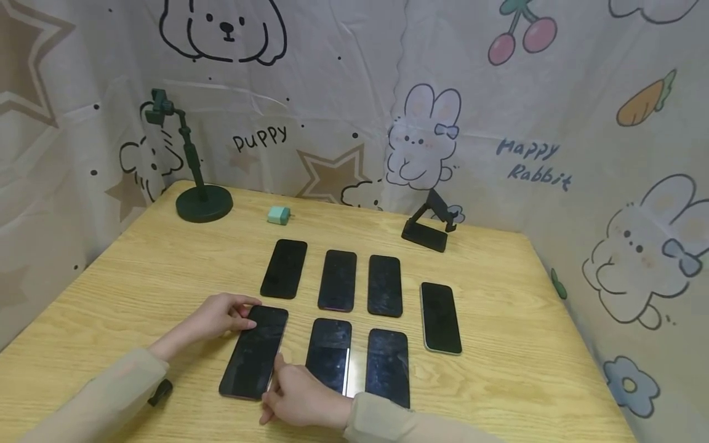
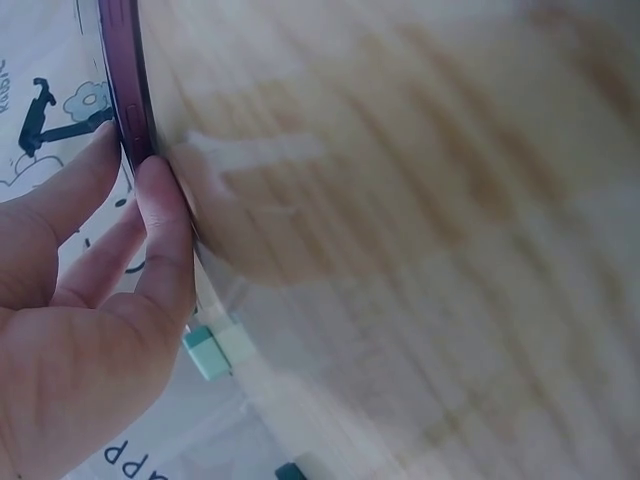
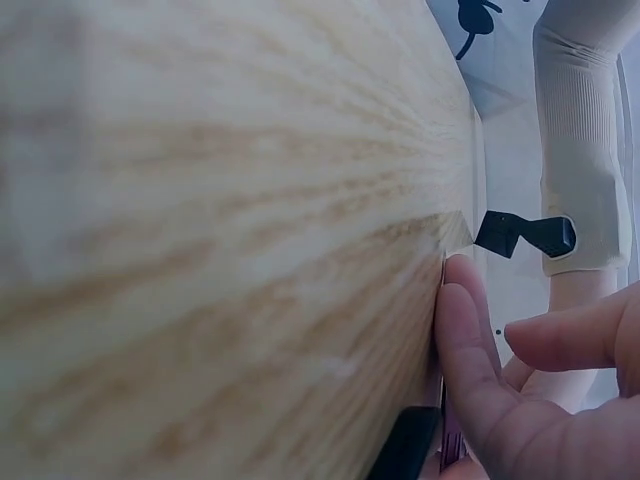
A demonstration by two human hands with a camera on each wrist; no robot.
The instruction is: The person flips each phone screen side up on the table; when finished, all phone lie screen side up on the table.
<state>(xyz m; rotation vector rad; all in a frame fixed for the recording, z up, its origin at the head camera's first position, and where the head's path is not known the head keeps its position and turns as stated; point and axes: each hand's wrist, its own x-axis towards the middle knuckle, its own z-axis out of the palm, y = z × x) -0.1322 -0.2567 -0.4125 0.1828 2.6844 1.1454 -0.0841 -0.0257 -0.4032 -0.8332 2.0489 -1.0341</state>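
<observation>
A dark smartphone (image 1: 255, 351) with a purplish edge lies at the near left of a group of phones. My left hand (image 1: 224, 317) holds its upper left corner, thumb over the screen and fingers at the edge. In the left wrist view, that thumb and fingers meet the purple side (image 2: 125, 90). Along the phone's lower right edge my right hand (image 1: 304, 394) rests its fingertips. The right wrist view shows those fingers fairly straight against the edge, with one finger (image 3: 560, 340) held away. Two more phones, a middle one (image 1: 328, 351) and a right one (image 1: 388, 363), lie beside it, partly behind the right hand and sleeve.
A back row holds three dark phones, left (image 1: 284, 269), middle (image 1: 337, 280) and right (image 1: 384, 286). One light-edged phone (image 1: 441, 318) lies farther right. Behind stand a green phone stand (image 1: 204, 203), a mint charger (image 1: 279, 215) and a black folding stand (image 1: 425, 236) on the wooden table (image 1: 509, 295).
</observation>
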